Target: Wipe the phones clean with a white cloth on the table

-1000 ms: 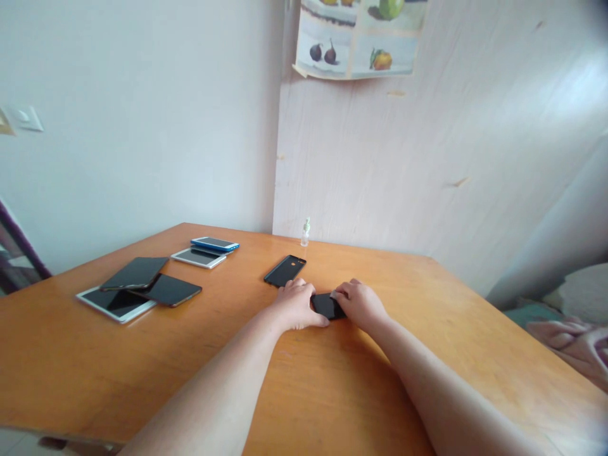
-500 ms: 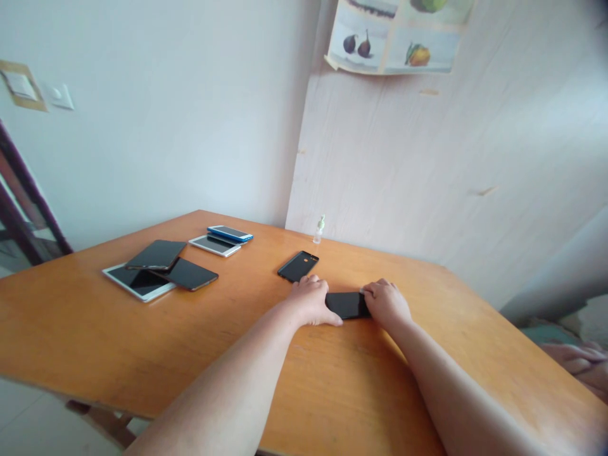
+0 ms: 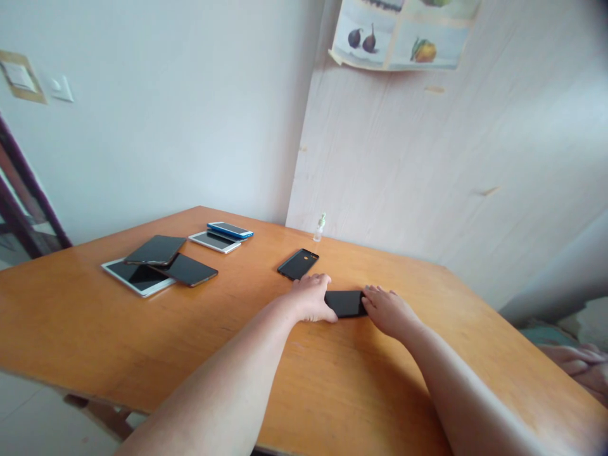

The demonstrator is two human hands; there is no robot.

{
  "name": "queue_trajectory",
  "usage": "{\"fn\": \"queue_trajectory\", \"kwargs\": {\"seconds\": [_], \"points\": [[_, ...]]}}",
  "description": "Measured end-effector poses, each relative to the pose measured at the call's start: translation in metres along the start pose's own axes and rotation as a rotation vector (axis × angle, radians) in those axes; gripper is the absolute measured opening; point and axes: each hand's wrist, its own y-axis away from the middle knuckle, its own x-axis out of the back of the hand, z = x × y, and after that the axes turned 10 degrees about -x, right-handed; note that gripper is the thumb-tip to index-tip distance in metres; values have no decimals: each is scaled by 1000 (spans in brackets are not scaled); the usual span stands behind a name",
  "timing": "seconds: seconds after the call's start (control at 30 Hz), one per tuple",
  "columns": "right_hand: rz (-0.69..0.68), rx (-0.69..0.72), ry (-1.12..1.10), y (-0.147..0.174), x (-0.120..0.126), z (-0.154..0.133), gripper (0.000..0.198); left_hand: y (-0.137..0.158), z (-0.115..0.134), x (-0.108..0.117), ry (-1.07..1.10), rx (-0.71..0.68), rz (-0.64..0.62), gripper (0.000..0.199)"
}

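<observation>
A black phone lies flat on the wooden table, its dark screen facing up. My left hand spans its left end, thumb at the near edge and fingers around the far side. At the other end, my right hand rests with its fingers stretched out over the phone's right edge; its underside is hidden. Just beyond my left hand lies an empty black phone case with a round hole in it.
A small clear pump bottle stands near the wall. On the left of the table, two dark devices overlap a white tablet. Behind them, a blue phone leans on a white one.
My right hand's fingers were curled at the phone's right end and are now straightened and flatter. The left hand keeps its place at the left end, and the view has shifted slightly.
</observation>
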Motion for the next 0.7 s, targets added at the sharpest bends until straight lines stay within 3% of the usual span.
{"fn": "queue_trajectory", "kwargs": {"seconds": [0.2, 0.3, 0.5, 0.57, 0.7], "points": [[-52, 368, -160, 24, 14, -38, 39, -1, -1, 0, -34, -7, -3, 82], [-82, 335, -162, 22, 16, -33, 39, -1, 0, 2, -73, -17, -34, 81], [-125, 31, 56, 5, 12, 1, 36, -1, 0, 4, -145, -19, -83, 81], [-119, 79, 34, 12, 15, -9, 37, -1, -1, 3, -160, -21, -87, 79], [-126, 352, -94, 33, 25, -41, 43, -2, -2, 3, -179, -15, -98, 78]]}}
